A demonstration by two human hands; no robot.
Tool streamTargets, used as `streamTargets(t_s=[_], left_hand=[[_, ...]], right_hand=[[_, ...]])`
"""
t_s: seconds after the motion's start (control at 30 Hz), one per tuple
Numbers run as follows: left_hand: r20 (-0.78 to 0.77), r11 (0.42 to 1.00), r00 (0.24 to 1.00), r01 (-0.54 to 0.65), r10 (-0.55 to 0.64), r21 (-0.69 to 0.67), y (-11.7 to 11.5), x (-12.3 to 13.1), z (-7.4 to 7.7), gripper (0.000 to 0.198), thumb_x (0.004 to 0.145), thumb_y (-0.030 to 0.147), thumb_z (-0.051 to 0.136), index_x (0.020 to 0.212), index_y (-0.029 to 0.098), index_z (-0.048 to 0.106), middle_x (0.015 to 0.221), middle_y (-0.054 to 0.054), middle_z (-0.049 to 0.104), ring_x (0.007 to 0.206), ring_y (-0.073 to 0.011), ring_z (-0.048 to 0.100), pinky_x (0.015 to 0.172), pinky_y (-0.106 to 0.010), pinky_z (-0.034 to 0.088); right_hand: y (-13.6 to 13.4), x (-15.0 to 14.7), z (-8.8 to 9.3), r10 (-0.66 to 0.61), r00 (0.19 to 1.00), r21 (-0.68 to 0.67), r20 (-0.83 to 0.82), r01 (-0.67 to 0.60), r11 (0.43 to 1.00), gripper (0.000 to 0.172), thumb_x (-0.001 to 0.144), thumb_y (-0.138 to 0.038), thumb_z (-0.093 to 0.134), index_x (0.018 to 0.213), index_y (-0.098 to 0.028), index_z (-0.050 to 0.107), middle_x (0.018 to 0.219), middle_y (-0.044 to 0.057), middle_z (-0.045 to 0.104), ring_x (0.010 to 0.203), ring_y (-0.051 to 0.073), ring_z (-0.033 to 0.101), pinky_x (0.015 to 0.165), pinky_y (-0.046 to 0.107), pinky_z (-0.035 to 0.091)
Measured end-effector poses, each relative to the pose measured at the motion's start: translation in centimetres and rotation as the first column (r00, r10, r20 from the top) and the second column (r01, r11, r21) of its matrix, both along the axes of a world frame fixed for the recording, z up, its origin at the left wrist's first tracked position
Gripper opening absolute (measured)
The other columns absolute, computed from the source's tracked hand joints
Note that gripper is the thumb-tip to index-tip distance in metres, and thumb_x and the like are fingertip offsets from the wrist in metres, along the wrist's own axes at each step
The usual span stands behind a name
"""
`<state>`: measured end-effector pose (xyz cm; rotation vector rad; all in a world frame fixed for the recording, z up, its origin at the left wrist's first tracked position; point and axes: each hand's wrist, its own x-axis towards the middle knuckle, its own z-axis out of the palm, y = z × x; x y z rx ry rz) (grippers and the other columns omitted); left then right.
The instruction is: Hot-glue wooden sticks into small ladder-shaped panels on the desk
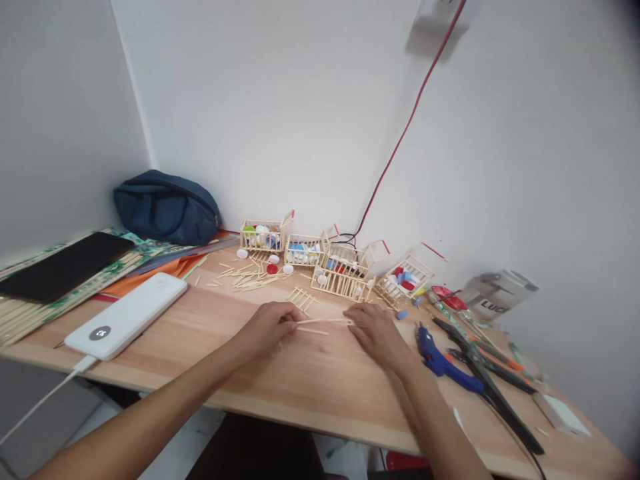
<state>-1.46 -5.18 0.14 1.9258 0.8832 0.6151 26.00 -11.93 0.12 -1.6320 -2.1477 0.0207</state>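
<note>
My left hand (270,327) is closed in a pinch at the table's middle. Two thin wooden sticks (313,331) reach rightward from its fingertips. Facing it, my right hand (375,333) is closed at the fingers on the end of short light sticks (339,321); how many it grips is hard to make out. Just beyond my left fingertips lies a small flat lattice (303,300) of glued-looking sticks. Behind it stands a row of miniature stick carts, among them a left cart (263,235) and a right cart (406,277), filled with coloured caps.
Loose sticks (250,277) lie scattered behind my left hand. A blue glue gun (440,360) and black-handled pliers (495,393) are at right. A white power bank (127,317), a black phone (65,265) and a blue pouch (167,207) occupy the left.
</note>
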Motion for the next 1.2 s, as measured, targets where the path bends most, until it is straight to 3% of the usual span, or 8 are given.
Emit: streamTargets(t_s=[0.1,0.23,0.33,0.47,0.7,0.83,1.03,1.2], left_hand=[[0.04,1.0,0.999,-0.003,0.004,-0.028,0.7,0.5,-0.2,0.017,0.071,0.021,0.052,0.081,0.015,0.065,0.074,-0.002,0.068,0.071,-0.0156,0.06,0.062,-0.023,0.04],[0.088,0.998,0.996,0.002,0.004,-0.063,1.5,1.3,0.1,0.014,0.072,0.025,0.055,0.079,0.015,0.061,0.071,-0.002,0.067,0.066,-0.0139,0.06,0.061,-0.022,0.041],[0.105,0.997,0.994,0.008,0.0,-0.077,1.7,1.3,0.4,0.013,0.073,0.026,0.056,0.08,0.015,0.059,0.071,-0.002,0.066,0.066,-0.0132,0.06,0.062,-0.022,0.042],[0.086,0.998,0.996,-0.023,0.029,-0.066,1.4,0.5,0.3,0.013,0.076,0.025,0.054,0.081,0.015,0.06,0.07,-0.001,0.064,0.065,-0.0127,0.058,0.061,-0.021,0.04],[0.029,0.995,0.995,-0.1,0.099,0.017,0.6,0.5,-0.5,0.01,0.074,0.019,0.054,0.079,0.016,0.063,0.069,0.001,0.062,0.068,-0.0136,0.055,0.063,-0.023,0.039],[0.045,0.989,0.99,-0.139,0.137,0.05,0.1,0.4,-0.2,0.014,0.079,0.019,0.051,0.085,0.017,0.063,0.076,0.0,0.066,0.074,-0.0139,0.059,0.069,-0.023,0.042],[-0.096,0.937,0.975,-0.162,0.201,0.31,0.4,-1.6,0.3,0.015,0.081,0.013,0.047,0.081,0.018,0.061,0.079,-0.001,0.066,0.078,-0.0148,0.058,0.073,-0.025,0.041],[-0.202,0.887,0.95,-0.127,0.237,0.445,1.2,-4.1,-0.6,0.015,0.079,0.01,0.049,0.075,0.017,0.061,0.08,-0.004,0.063,0.085,-0.0192,0.053,0.08,-0.031,0.038]], right_hand=[[-0.3,-1.4,1.1,-0.01,0.995,0.044,-0.097,0.015,0.999,0.03,0.093,-0.032,0.046,0.114,-0.02,0.063,0.12,0.012,0.063,0.113,0.025,0.054,0.097,0.044,0.037],[0.2,-4.7,1.8,0.029,0.974,0.023,-0.224,-0.024,0.999,0.03,0.097,-0.033,0.041,0.092,-0.022,0.068,0.095,0.006,0.07,0.091,0.018,0.062,0.085,0.032,0.044],[0.8,-6.4,1.2,0.046,0.959,-0.038,-0.278,-0.058,0.998,0.022,0.091,-0.033,0.052,0.078,-0.021,0.066,0.077,0.001,0.068,0.073,0.014,0.061,0.07,0.025,0.045],[1.0,-6.9,-0.2,0.028,0.949,-0.093,-0.314,-0.06,0.994,0.027,0.092,-0.03,0.048,0.072,-0.019,0.062,0.067,-0.001,0.064,0.062,0.012,0.056,0.059,0.023,0.042],[0.4,-7.7,-0.5,0.105,0.967,-0.099,-0.232,-0.131,0.986,0.009,0.083,-0.029,0.066,0.087,-0.022,0.064,0.087,0.002,0.066,0.084,0.018,0.056,0.075,0.029,0.042],[0.1,-8.9,-0.2,0.216,0.976,-0.136,-0.036,-0.219,0.966,0.007,0.083,-0.028,0.067,0.085,-0.022,0.064,0.089,0.004,0.065,0.086,0.02,0.055,0.076,0.032,0.041],[0.0,-9.2,-0.3,0.206,0.979,-0.145,0.014,-0.202,0.969,0.01,0.086,-0.015,0.059,0.077,-0.02,0.06,0.082,0.003,0.066,0.079,0.018,0.057,0.072,0.03,0.042],[-0.1,-8.8,-0.4,0.132,0.991,-0.137,-0.011,-0.132,0.982,0.014,0.09,-0.015,0.051,0.077,-0.02,0.056,0.077,0.003,0.064,0.073,0.017,0.056,0.066,0.028,0.041]])
